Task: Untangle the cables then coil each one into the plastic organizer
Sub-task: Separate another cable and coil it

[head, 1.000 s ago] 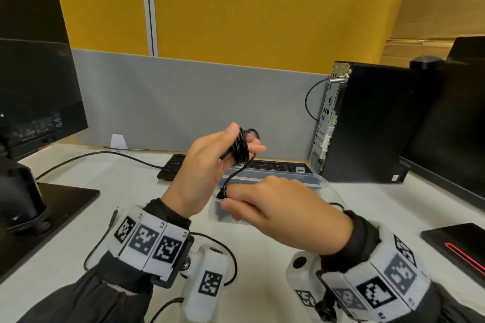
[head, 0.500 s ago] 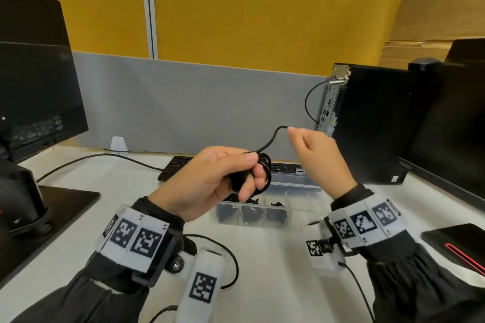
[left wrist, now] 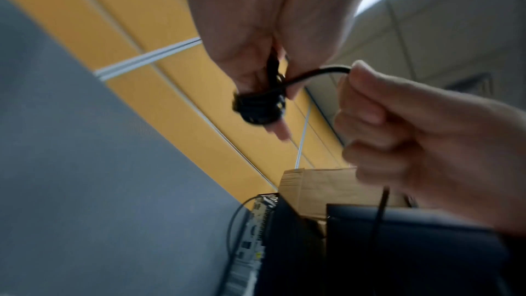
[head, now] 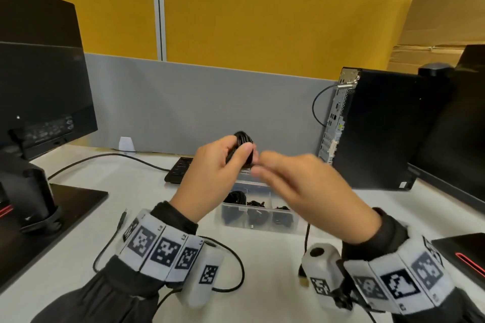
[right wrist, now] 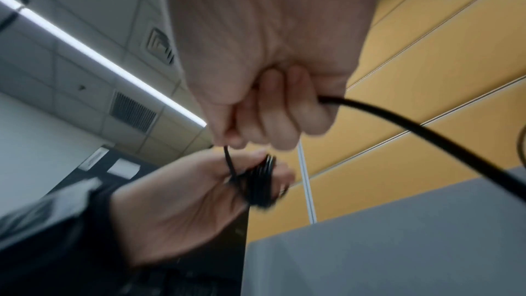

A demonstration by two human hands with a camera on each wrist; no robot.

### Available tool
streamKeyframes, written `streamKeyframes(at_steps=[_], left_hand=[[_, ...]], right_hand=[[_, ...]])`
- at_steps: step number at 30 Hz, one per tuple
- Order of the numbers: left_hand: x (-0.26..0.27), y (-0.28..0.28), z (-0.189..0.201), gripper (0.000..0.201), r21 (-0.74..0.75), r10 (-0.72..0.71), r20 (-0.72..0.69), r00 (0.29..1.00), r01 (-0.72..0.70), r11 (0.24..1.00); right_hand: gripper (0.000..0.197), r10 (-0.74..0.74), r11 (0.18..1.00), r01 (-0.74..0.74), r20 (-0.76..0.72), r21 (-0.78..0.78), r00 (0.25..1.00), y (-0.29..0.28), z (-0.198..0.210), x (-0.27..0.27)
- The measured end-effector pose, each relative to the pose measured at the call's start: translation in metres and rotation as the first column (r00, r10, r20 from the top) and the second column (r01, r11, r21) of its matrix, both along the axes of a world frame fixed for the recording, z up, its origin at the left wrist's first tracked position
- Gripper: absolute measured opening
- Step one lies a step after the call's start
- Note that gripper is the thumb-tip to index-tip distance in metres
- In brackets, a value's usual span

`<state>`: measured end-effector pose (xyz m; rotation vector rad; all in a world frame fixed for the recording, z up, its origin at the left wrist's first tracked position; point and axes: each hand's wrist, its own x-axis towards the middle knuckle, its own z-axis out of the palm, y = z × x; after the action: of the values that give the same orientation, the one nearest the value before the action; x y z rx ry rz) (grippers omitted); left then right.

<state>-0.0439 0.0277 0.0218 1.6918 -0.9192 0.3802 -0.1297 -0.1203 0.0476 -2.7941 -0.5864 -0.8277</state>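
My left hand (head: pixel 231 155) is raised above the desk and grips a small coil of black cable (head: pixel 242 140), wound round its fingers. The same coil (left wrist: pixel 257 107) shows under the left hand in the left wrist view. My right hand (head: pixel 265 165) is curled just right of it and pinches the cable's loose end (left wrist: pixel 321 72), which runs tight to the coil (right wrist: pixel 260 185). Below the hands the clear plastic organizer (head: pixel 258 228) sits on the desk with black coils in several compartments. The right hand is blurred by motion.
A loose black cable (head: pixel 231 265) loops on the white desk (head: pixel 275 283) near my left wrist. A keyboard (head: pixel 179 169) lies behind the organizer. A monitor (head: pixel 39 86) on its stand is at left, a black PC tower (head: pixel 378 128) at right, a second monitor far right.
My right hand came back in from the upper right to the coil, carrying the loose end round it. My left hand rose a little with the coil.
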Motion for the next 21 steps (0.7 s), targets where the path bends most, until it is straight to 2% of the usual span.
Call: streamKeyframes(at_steps=[2,5,7,9,10,12,13,14,16,18,20,21], left_hand=[[-0.004,0.002,0.003,0.043,0.07,-0.135,-0.106,0.985,0.143,0.987],[-0.014,0.005,0.012,0.036,-0.036,-0.386,-0.284,0.878,0.392,0.919],[-0.017,0.007,0.017,0.028,-0.2,-0.483,-0.296,0.824,0.441,0.875],[-0.015,0.011,0.023,0.026,-0.413,-0.557,-0.271,0.785,0.428,0.804],[-0.014,0.013,0.026,0.023,-0.515,-0.572,-0.251,0.781,0.393,0.762],[-0.007,0.016,0.028,0.017,-0.655,-0.538,-0.217,0.815,0.287,0.699],[-0.003,0.017,0.027,0.018,-0.672,-0.474,-0.206,0.856,0.228,0.705],[0.002,0.018,0.026,0.022,-0.642,-0.358,-0.198,0.913,0.155,0.751],[0.013,0.019,0.018,0.024,-0.451,-0.025,-0.131,0.991,-0.037,0.891],[0.02,0.02,0.009,0.019,-0.14,0.201,0.006,0.98,-0.198,0.97],[0.023,0.021,0.003,0.028,0.115,0.197,0.043,0.979,-0.201,0.973],[0.021,0.02,0.002,0.036,0.158,0.113,-0.007,0.994,-0.111,0.981]], right_hand=[[0.03,-0.052,0.993,0.034,0.164,0.109,0.985,-0.009,0.008,0.01],[0.029,-0.077,0.96,0.009,0.235,0.279,0.969,-0.022,0.01,0.032],[0.029,-0.056,0.937,0.015,0.108,0.349,0.993,-0.027,0.003,0.043],[0.034,-0.007,0.938,0.061,-0.157,0.341,0.988,-0.029,-0.008,0.047],[0.035,0.032,0.945,0.066,-0.291,0.32,0.956,-0.028,-0.015,0.046],[0.033,0.13,0.962,0.003,-0.469,0.272,0.873,-0.018,-0.028,0.04],[0.03,0.171,0.968,-0.046,-0.515,0.246,0.84,-0.012,-0.033,0.036],[0.029,0.207,0.968,-0.092,-0.537,0.232,0.818,-0.004,-0.036,0.03],[0.028,0.269,0.957,-0.168,-0.497,0.238,0.825,0.008,-0.033,0.018],[0.029,0.301,0.941,-0.22,-0.332,0.258,0.894,0.015,-0.02,0.009],[0.028,0.243,0.938,-0.2,-0.126,0.282,0.962,0.012,-0.005,0.007],[0.027,0.185,0.94,-0.168,-0.029,0.297,0.982,0.008,0.003,0.008]])
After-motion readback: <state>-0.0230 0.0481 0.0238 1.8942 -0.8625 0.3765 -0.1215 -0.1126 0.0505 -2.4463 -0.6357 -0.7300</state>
